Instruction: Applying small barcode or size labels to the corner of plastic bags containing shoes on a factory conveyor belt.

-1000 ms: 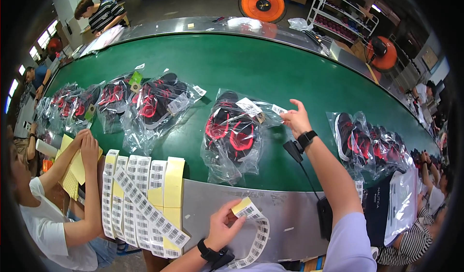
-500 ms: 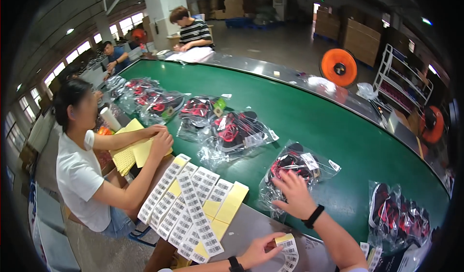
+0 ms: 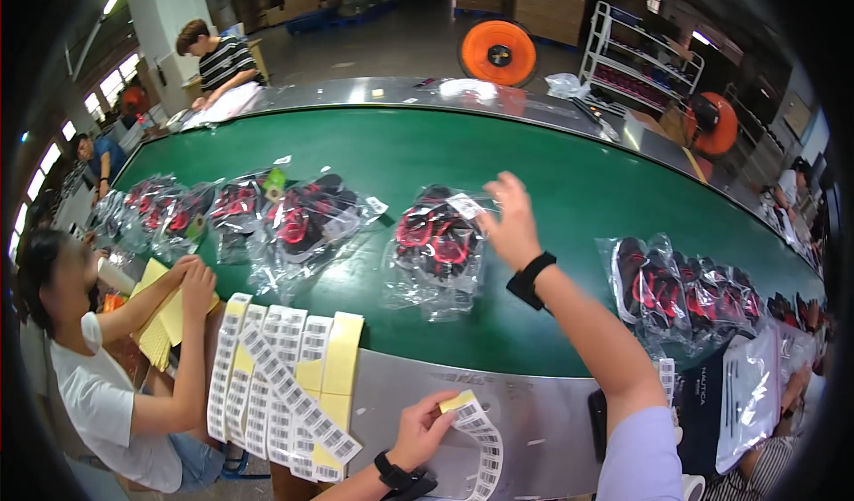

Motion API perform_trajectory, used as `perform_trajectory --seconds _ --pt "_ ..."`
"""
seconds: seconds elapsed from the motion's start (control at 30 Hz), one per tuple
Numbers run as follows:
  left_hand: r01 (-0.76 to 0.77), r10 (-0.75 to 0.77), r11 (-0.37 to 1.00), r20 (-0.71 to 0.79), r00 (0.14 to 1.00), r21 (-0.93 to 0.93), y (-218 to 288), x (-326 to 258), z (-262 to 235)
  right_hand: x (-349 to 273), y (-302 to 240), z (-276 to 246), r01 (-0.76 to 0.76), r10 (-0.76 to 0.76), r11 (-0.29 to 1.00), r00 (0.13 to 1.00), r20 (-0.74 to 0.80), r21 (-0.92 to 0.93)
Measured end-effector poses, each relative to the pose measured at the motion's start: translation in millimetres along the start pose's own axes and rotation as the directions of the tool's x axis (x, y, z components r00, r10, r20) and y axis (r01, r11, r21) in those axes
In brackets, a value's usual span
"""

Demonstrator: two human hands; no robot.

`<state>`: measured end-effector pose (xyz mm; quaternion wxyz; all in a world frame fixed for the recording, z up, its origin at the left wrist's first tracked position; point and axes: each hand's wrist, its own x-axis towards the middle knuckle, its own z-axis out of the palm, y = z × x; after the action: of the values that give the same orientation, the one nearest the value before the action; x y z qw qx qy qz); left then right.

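Mid-frame, the bagged shoes (image 3: pixel 434 245) are lying just left of my right hand (image 3: pixel 513 225), the nearer one, their long axis running roughly up the picture; I'm holding that hand loosely spread, touch unclear. Lower centre, my left hand (image 3: pixel 422 432) is pinching the label strip (image 3: pixel 491 453).

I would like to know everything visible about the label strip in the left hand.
The label strip is a narrow, curved band that looks like paper: white labels with black barcodes, and bare yellow backing at its upper end. The left hand pinches it near that end, between thumb and fingers. From there it bows right, then down toward the picture's lower edge, over the grey metal tabletop. Whether it touches the metal is not clear.
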<state>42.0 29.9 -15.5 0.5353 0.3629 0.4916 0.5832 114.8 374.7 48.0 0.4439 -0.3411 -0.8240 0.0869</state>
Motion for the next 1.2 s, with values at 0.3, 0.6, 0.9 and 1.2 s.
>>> perform_trajectory --seconds 0.3,0.6,0.9,1.2 --pt "0.087 -0.089 0.995 0.045 0.995 0.046 -6.0 -7.9 -1.3 19.9 110.7 19.4 -0.944 0.874 0.183 0.284 0.395 0.274" --pt "0.056 -0.056 0.998 -0.059 0.997 -0.016 -13.6 4.0 -0.1 8.9 113.2 27.6 -0.913 0.599 0.049 0.352 0.719 0.406" --pt "0.002 -0.002 1.000 -0.015 1.000 0.001 -3.4 -0.7 7.5 -84.7 198.8 -234.1 -0.299 0.395 0.781 0.917 0.062 -0.549" --pt "-0.068 0.070 0.995 -0.032 0.997 0.075 4.6 -6.1 0.7 -150.1 184.6 -221.4 -0.803 0.781 0.572 0.595 0.190 0.164"
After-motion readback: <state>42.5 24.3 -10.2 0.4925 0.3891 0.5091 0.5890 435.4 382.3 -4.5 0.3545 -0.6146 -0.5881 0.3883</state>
